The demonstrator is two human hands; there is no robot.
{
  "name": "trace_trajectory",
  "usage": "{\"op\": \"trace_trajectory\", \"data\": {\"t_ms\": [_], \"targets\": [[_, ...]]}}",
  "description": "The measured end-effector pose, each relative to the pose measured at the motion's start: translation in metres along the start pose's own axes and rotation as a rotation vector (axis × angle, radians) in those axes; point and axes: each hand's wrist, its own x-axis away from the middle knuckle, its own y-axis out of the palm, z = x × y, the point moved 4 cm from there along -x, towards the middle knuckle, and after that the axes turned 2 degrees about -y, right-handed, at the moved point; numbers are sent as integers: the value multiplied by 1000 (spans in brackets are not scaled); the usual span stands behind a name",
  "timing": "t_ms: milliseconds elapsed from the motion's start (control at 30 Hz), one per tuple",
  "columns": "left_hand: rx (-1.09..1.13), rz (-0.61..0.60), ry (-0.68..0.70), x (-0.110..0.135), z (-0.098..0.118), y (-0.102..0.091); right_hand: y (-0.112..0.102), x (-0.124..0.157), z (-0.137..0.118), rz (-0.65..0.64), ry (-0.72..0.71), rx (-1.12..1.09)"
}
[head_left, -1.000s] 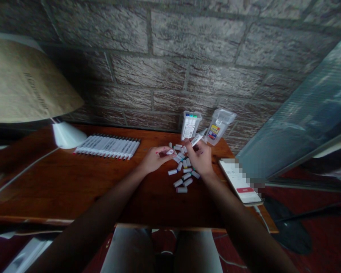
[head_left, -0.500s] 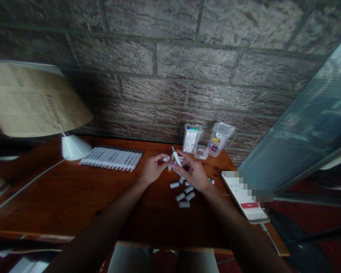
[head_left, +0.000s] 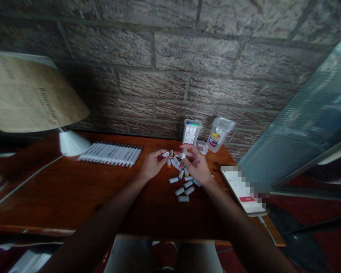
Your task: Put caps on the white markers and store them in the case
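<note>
Marker [head_left: 182, 156] has turned within the right hand [head_left: 197, 163].

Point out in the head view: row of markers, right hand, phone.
Row of markers [head_left: 110, 154]: head view, on the white barrels mid-row.
Right hand [head_left: 197, 163]: head view, on the middle of the hand.
Phone [head_left: 242, 190]: head view, on the lit screen.

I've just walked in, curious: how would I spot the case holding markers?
Start at the block wall, then the wooden table below. There, the marker case stands left of the yellow-labelled case; only it shows blue and green marker ends.
</note>
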Motion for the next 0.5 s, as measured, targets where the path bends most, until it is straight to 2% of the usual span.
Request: {"op": "trace_trajectory", "data": {"t_ms": [67, 233, 500], "targets": [[-12, -22, -11, 1, 2, 1, -2, -1, 1, 58, -3, 84], [-67, -68, -8, 2, 8, 3, -7, 2, -7, 210, -153, 306], [-49, -96, 1, 2, 11, 6, -4, 2, -5, 127, -162, 412]]}}
